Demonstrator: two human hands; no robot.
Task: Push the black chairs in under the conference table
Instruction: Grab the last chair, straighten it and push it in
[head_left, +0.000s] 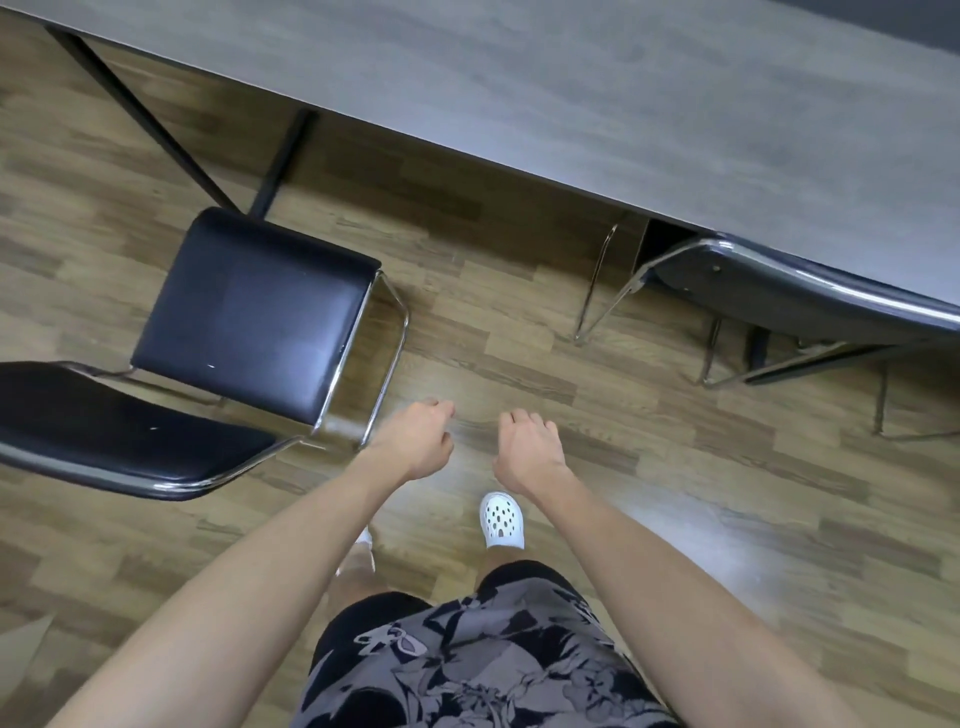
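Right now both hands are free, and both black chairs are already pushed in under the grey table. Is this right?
Not quite. Only the right chair is pushed in under the table; the left chair stands out, clear of the table's edge, as the head view shows. The left hand and right hand are free.

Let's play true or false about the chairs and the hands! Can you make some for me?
The left chair is tucked under the table. False: its whole seat stands out on the floor.
The right chair is pushed in under the table. True.
The left hand grips a chair. False: it holds nothing.
The right hand holds nothing. True.
The shoe is white. True.
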